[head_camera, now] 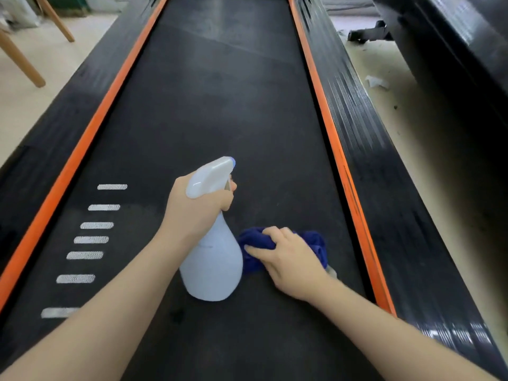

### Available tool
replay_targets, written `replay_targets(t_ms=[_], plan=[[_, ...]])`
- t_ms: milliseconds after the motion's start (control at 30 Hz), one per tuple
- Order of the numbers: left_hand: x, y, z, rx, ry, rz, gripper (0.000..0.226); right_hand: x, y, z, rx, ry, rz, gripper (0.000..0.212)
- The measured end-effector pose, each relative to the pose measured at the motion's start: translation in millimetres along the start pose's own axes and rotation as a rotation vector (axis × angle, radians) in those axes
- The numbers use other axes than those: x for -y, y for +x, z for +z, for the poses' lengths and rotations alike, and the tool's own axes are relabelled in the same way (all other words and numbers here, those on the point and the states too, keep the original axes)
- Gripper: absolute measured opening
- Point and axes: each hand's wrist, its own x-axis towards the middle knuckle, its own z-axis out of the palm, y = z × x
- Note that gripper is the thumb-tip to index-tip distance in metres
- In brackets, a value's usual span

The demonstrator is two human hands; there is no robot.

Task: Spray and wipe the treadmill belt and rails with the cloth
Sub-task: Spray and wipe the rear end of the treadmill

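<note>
The black treadmill belt [214,111] runs away from me between two orange-edged black rails, the left rail [68,111] and the right rail [357,127]. My left hand [198,207] grips the neck of a pale blue-white spray bottle [213,265], fingers around the trigger, nozzle pointing forward along the belt. The bottle's base hangs just above or on the belt; I cannot tell which. Right beside it, my right hand [288,259] presses a bunched dark blue cloth [316,243] onto the belt.
White dashed marks [90,239] line the belt's left side. Wooden chair legs [22,61] stand on the pale floor at left. Another black machine [453,59] sits at right, with a scrap of white paper [378,82] on the floor between.
</note>
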Motion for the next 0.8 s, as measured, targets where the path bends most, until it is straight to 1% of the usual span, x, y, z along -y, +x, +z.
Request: replay_targets(t_ms=[33, 67, 100, 167, 200, 233, 267, 300, 367, 400, 433, 467, 533, 567, 600, 633, 700, 767, 800], plan=[[2.6, -4.7, -4.3, -0.007, -0.014, -0.016, 0.035, -9.5, 2.7, -0.1, -0.018, -0.016, -0.003, 0.039], [6.0, -9.6, -8.9, -0.015, -0.021, -0.038, 0.035, -18.9, 9.1, 0.0, -0.063, -0.031, 0.048, 0.039], [8.8, -14.3, -13.0, -0.022, -0.021, -0.057, 0.035, -27.2, 16.4, -0.2, -0.105, -0.053, 0.168, 0.039], [12.0, -22.5, -17.7, -0.06, -0.023, -0.075, 0.045, -39.3, 30.7, -3.6, -0.152, -0.109, 0.469, 0.04], [12.3, -25.9, -18.1, -0.081, -0.023, -0.071, 0.05, -38.3, 33.1, -3.7, -0.138, -0.115, 0.58, 0.041], [11.9, -29.3, -17.2, -0.096, -0.019, -0.062, 0.05, -31.5, 32.2, -4.5, -0.133, -0.115, 0.631, 0.04], [11.2, -32.8, -15.5, -0.101, -0.008, -0.048, 0.047, -19.0, 27.9, -4.8, -0.134, -0.116, 0.625, 0.037], [10.9, -35.7, -13.5, -0.095, 0.007, -0.032, 0.042, -5.2, 19.7, -3.5, -0.145, -0.111, 0.551, 0.033], [11.0, -41.8, -7.4, -0.059, 0.039, 0.003, 0.036, 16.4, -7.3, -0.5, -0.098, -0.058, 0.314, 0.03], [11.4, -44.7, -3.5, -0.032, 0.061, 0.024, 0.036, 12.5, -18.3, -0.3, -0.067, -0.06, 0.213, 0.033], [12.4, -47.6, 0.5, -0.004, 0.088, 0.045, 0.037, -1.2, -22.5, -2.4, -0.056, -0.076, 0.173, 0.035], [13.2, -50.5, 3.9, 0.02, 0.119, 0.061, 0.037, -19.4, -21.9, -5.0, -0.088, -0.098, 0.222, 0.034], [14.1, -56.9, 8.8, 0.059, 0.161, 0.087, 0.034, -54.0, -18.9, -9.7, -0.217, -0.099, 0.481, 0.032], [14.8, -58.9, 9.0, 0.068, 0.16, 0.106, 0.033, -63.4, -17.2, -10.6, -0.248, -0.099, 0.591, 0.032], [15.4, -59.9, 8.0, 0.071, 0.154, 0.121, 0.033, -64.0, -16.1, -9.0, -0.239, -0.108, 0.654, 0.033], [15.5, -60.3, 6.8, 0.068, 0.151, 0.13, 0.035, -57.7, -16.1, -6.5, -0.227, -0.122, 0.677, 0.034], [14.8, -58.4, 4.4, 0.052, 0.156, 0.133, 0.038, -29.6, -19.7, -3.6, -0.243, -0.112, 0.656, 0.03], [13.4, -56.1, 5.7, 0.047, 0.168, 0.122, 0.039, 3.3, -33.5, 0.2, -0.254, -0.11, 0.54, 0.024], [12.9, -56.4, 8.0, 0.056, 0.177, 0.118, 0.038, 15.7, -41.9, 1.8, -0.223, -0.094, 0.474, 0.026]])
